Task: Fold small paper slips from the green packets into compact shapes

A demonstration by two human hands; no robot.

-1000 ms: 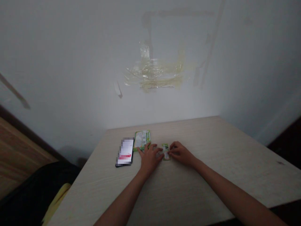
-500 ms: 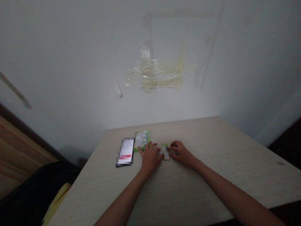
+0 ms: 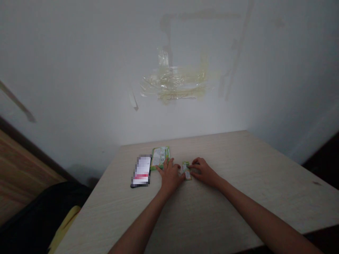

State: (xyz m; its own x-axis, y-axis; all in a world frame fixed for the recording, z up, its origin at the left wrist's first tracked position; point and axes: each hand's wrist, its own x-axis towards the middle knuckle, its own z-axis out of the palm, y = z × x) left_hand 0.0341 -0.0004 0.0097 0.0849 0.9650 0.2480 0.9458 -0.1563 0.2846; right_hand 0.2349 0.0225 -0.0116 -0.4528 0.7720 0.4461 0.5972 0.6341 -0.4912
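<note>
A small green-and-white printed piece (image 3: 187,174), like a card or packet, lies flat on the table between my hands. My left hand (image 3: 169,177) has its thumb and index finger at the piece's left edge; its other fingers spread toward a larger green-and-white printed pack (image 3: 160,155). At the right edge, the bent thumb and index finger of my right hand (image 3: 203,172) press on the small piece. Fingertips cover parts of its sides. The larger pack lies flat behind my left hand, which hides its lower right corner.
A phone (image 3: 141,171) with a lit, blurred screen lies left of the larger pack. The pale wooden table (image 3: 238,155) meets a white wall (image 3: 106,88) with peeling clear tape (image 3: 174,84). Dark and yellow cloth (image 3: 65,225) is beyond the table's left edge.
My left hand has shifted slightly to the right, its fingers drawing a little nearer the small piece. My right hand stays almost where it was.
</note>
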